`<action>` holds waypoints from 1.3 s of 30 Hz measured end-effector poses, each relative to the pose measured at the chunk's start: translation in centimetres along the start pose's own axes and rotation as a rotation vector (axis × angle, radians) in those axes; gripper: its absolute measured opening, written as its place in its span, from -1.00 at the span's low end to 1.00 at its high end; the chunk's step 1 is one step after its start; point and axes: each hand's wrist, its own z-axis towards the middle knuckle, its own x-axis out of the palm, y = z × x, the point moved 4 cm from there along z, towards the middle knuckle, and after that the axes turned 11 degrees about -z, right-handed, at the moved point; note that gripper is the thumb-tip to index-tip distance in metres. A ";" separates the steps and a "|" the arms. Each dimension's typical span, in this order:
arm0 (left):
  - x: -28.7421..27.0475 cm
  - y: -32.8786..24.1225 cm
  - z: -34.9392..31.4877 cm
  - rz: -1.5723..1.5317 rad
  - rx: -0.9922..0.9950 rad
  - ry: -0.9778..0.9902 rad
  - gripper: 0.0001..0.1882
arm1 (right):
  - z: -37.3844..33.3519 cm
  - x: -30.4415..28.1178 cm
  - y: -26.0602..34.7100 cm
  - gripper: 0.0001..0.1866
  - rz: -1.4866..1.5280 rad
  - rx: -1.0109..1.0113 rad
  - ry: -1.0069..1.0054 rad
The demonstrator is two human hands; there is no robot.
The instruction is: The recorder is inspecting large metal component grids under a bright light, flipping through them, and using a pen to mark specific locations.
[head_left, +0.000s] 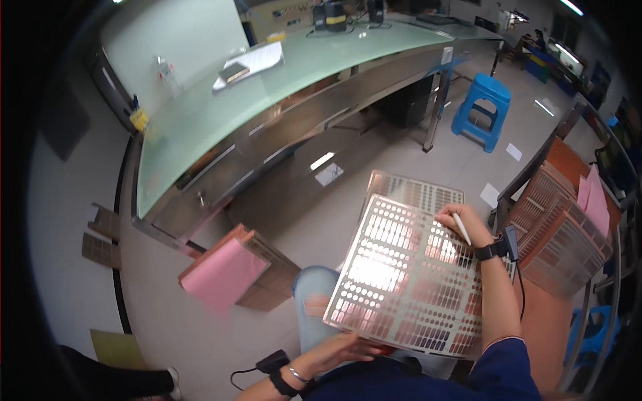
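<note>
A large copper-coloured circuit board panel (414, 281), patterned with rows of shiny dots and bars, lies tilted in front of my body. Glare whitens its left half. My right hand (468, 226) is closed around a white pen (461, 228) over the panel's upper right part; I cannot tell whether the tip touches. At the near edge, my left hand (348, 349) grips the panel, its fingertips partly hidden beside something red. A second similar panel (418, 190) shows behind the far edge.
A glass-topped metal bench (321, 63) bears a phone (233, 72) and papers. Panels with pink sheets (227, 274) lean at left; more stacked panels (565, 230) stand on a rack at right. A blue stool (483, 110) is beyond. A person's shoe (174, 384) shows lower left.
</note>
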 end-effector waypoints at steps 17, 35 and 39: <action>-4.9 2.6 -4.1 0.036 -0.360 -0.332 -0.40 | -3.2 7.0 1.3 -0.73 -0.519 -0.492 -0.523; -3.6 -22.2 10.7 1.330 0.780 -0.611 -0.76 | -1.6 15.7 5.5 -0.84 -0.268 -0.501 -0.192; -5.0 -22.5 12.4 1.310 0.646 -0.601 -0.76 | -1.4 15.9 5.8 -0.79 -0.302 -0.565 -0.158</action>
